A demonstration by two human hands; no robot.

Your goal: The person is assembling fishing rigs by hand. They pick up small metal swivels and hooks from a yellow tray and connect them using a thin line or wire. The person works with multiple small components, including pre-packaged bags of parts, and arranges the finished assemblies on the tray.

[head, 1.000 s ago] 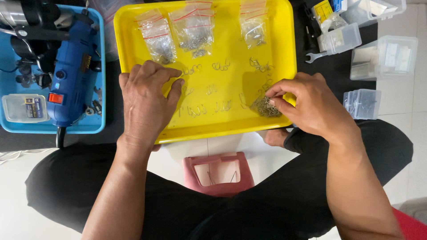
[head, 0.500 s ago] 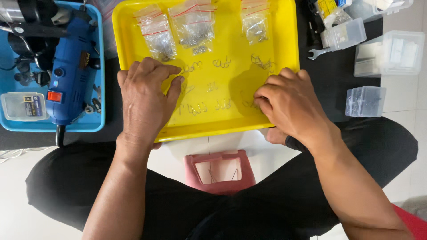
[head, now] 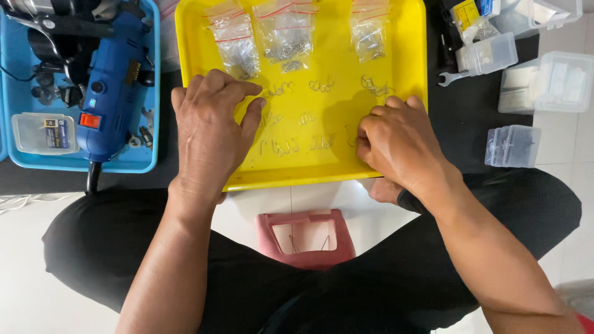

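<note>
From the head view, the left hand (head: 210, 133) lies flat and released on the yellow tray (head: 408, 111) beside rows of small metal clips (head: 291, 147); the right hand (head: 396, 145) is curled, fingertips pinching at clips, likely sorting; whether it holds one I cannot tell.

Both hands down on the yellow tray (head: 408, 37). Left hand (head: 210, 130) lies flat, palm down, fingers spread over the tray's left part, w/ small metal clips (head: 297, 145) in rows just right of it. Right hand (head: 396, 142) curled, fingertips pressed to the tray's near right area. Far edge: three small clear bags (head: 288, 31). Left of tray, blue rotary tool (head: 111, 93) in a blue case (head: 151, 93). Right: wrench (head: 455, 77), clear plastic boxes (head: 510, 145).
</note>
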